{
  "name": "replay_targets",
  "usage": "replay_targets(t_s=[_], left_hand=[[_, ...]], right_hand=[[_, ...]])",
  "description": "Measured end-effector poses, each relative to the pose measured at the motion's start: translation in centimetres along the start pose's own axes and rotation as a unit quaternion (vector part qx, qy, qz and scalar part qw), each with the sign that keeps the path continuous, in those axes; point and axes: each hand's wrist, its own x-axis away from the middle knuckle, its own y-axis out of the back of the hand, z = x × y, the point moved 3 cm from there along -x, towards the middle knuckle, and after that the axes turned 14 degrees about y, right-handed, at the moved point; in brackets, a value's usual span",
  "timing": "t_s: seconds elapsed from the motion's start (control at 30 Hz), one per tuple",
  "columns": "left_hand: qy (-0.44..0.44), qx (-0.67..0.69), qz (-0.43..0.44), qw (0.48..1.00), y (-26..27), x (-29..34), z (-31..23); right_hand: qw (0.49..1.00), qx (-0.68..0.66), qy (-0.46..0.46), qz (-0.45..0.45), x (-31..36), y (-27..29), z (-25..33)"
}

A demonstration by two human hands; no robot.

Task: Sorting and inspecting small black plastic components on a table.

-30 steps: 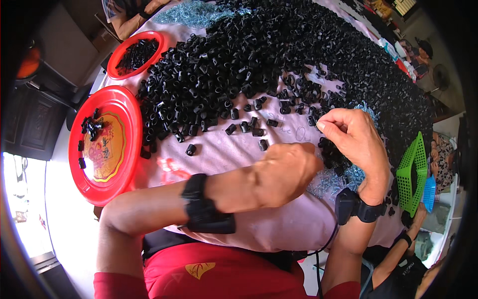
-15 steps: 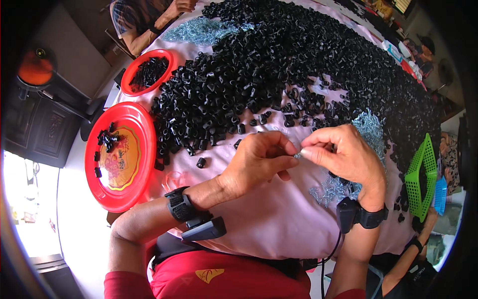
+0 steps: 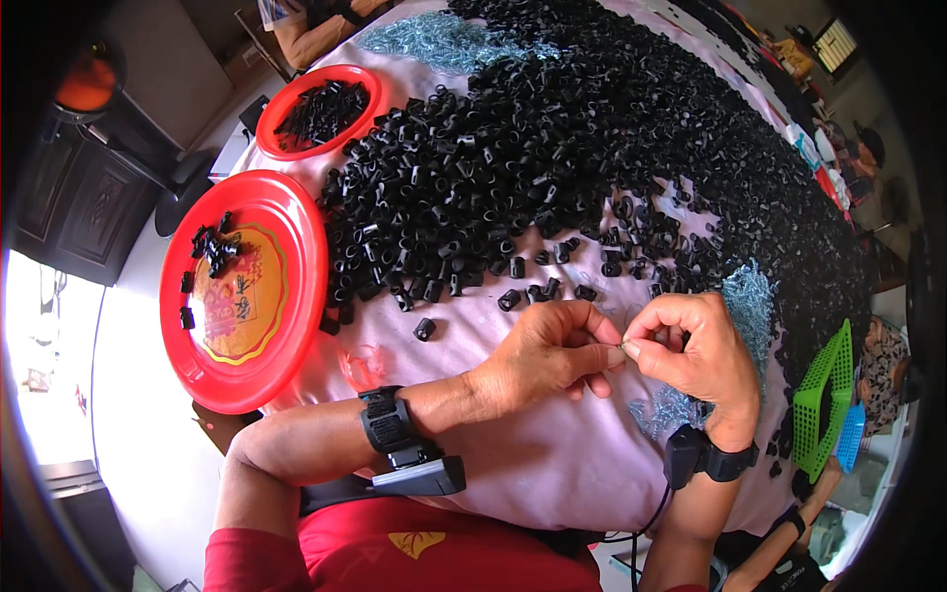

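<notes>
My left hand (image 3: 552, 357) and my right hand (image 3: 692, 355) meet fingertip to fingertip over the pink cloth (image 3: 552, 464). Each has thumb and index finger pinched together. Whatever lies between the fingertips is tiny and mostly hidden, so I cannot make it out. Beside my right hand lies a heap of small shiny blue-silver pieces (image 3: 752, 301), with more of them near my right wrist. Beyond my hands spreads a large heap of small black hollow plastic caps (image 3: 513, 168). A loose black cap (image 3: 424, 329) sits apart on the cloth.
At the left a red plate (image 3: 308, 286) holds several black pieces; a smaller red plate (image 3: 370, 81) is piled with them. A green basket (image 3: 821, 395) stands at the right edge. Another shiny heap (image 3: 434, 41) lies far off, near a person's arm (image 3: 311, 41). Another arm (image 3: 789, 538) shows lower right.
My view has shifted, so the table and plates sit differently in the picture. Both hands stay pinched together, their fingertips now closer and touching.
</notes>
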Motion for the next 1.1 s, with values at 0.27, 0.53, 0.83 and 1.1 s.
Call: replay_targets(t_s=[0.27, 0.53, 0.83, 1.1], left_hand=[[-0.015, 0.000, 0.009, 1.000, -0.6, 0.1, 0.0], [0.001, -0.034, 0.047, 0.998, -1.2, 0.0, -0.3], [0.051, -0.039, 0.019, 0.998, -0.6, -0.2, -0.3], [-0.008, -0.057, 0.006, 0.998, -0.9, 0.0, -0.7]], right_hand=[[1.000, 0.008, 0.021, -0.011, 0.1, 0.2, -0.2], [0.996, 0.020, 0.080, -0.033, 0.6, 0.8, 0.1], [0.999, -0.002, 0.040, -0.003, 0.8, 1.4, -0.3], [0.998, -0.017, 0.060, 0.000, 0.5, 1.0, -0.1]])
